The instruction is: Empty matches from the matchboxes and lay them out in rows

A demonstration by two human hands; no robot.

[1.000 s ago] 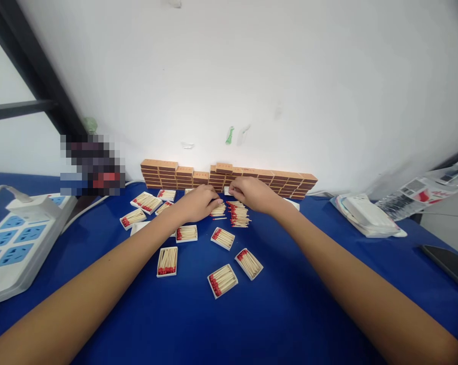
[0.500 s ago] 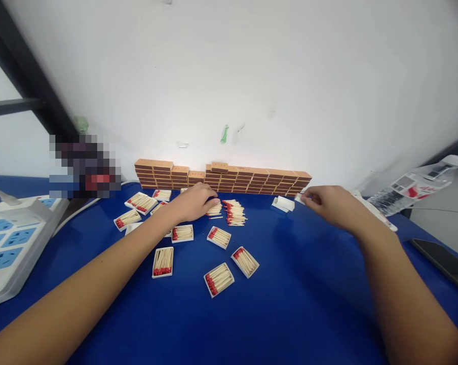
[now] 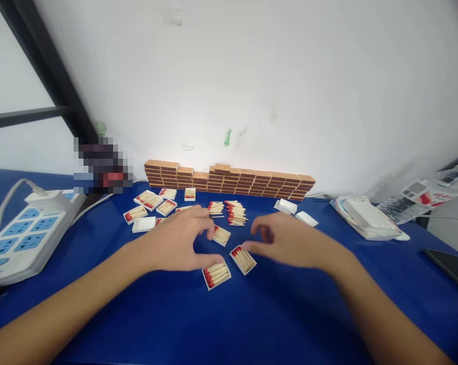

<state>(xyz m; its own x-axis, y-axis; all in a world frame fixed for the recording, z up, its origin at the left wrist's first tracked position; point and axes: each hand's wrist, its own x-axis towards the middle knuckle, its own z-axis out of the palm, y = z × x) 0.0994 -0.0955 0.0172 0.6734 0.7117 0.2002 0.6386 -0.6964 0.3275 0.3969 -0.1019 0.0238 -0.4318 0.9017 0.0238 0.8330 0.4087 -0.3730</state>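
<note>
Both hands are nearer me than in the earlier frame: my left hand (image 3: 178, 239) is away from the two piles of loose red-headed wooden matches (image 3: 236, 215), and my right hand (image 3: 294, 241) is back from the far right, where a plain white cardboard tray (image 3: 306, 219) now lies free of it.

Beneath everything spreads the smooth dark-blue tabletop (image 3: 274, 314). Along its back runs a long stack of orange-and-brown cardboard matchboxes (image 3: 267, 183). My left hand is spread wide, thumb well apart from the fingers, nothing visible in it; the thumb overlaps the far edge of the nearest match-filled white tray (image 3: 217, 278), and I cannot tell whether they touch. My right hand is loosely parted and seems unladen too, its thumb at the upper corner of the slanted match-filled white tray (image 3: 244, 261), contact again unclear.

Each filled tray should be light, its thin card stiff enough to lift yet easily crushed. I judge the best hold to be thumb and fingertips on opposite long sides, pressed gently and kept level, since the smooth, loose matchsticks could slide out at a tilt.
</note>
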